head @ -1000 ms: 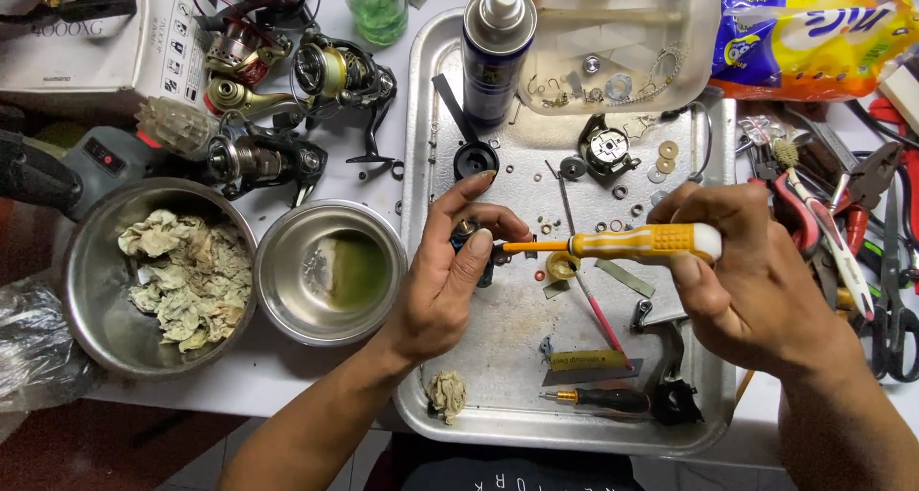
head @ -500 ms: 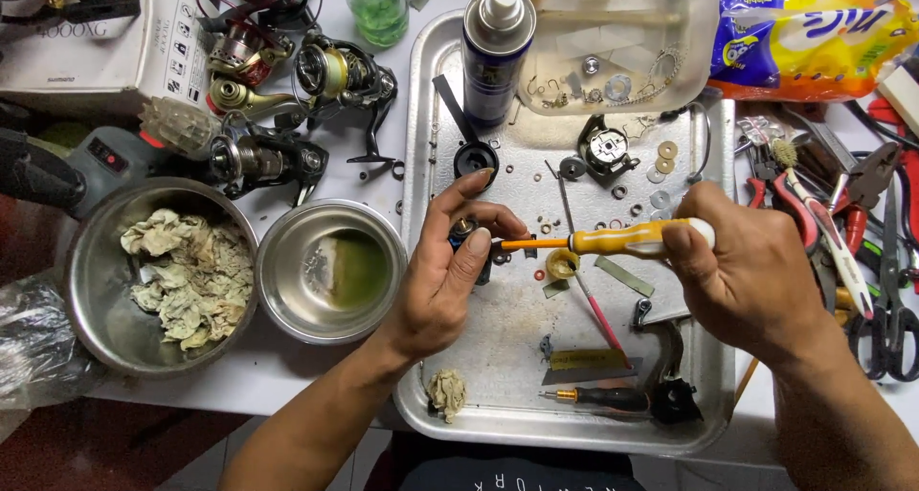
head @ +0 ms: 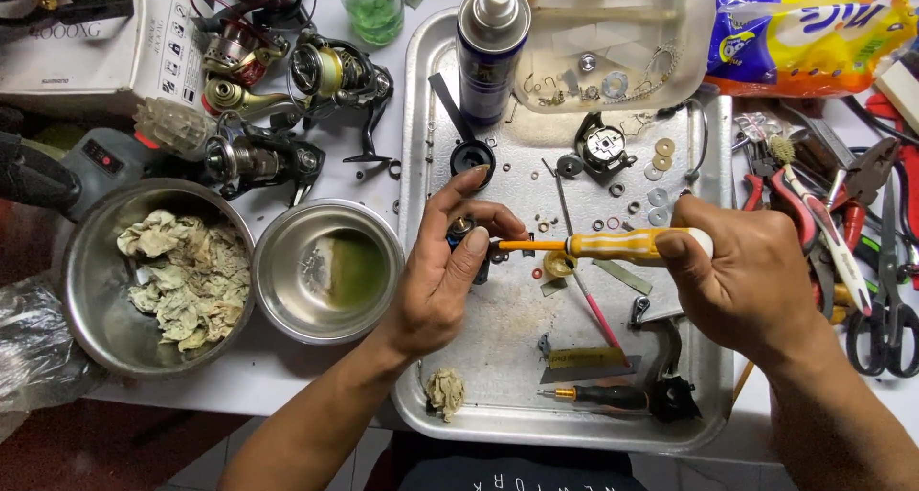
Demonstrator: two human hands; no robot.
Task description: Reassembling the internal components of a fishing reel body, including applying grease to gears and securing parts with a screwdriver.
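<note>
Centrally, over the dented silver metal tray (head: pixel 421 166), a small dark metal reel part (head: pixel 463 234) is pinched between the left hand's (head: pixel 442 271) thumb and fingers. A yellow-handled screwdriver (head: pixel 613 246) is gripped in the closed right hand (head: pixel 742 276), its tip laid level against the part.

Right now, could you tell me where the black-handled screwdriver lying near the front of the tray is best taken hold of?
Take the black-handled screwdriver by its thick black handle, coming from above. It lies flat on the metal tray, so only the top is free. A black part touches its right end, so close just left of that.
</note>
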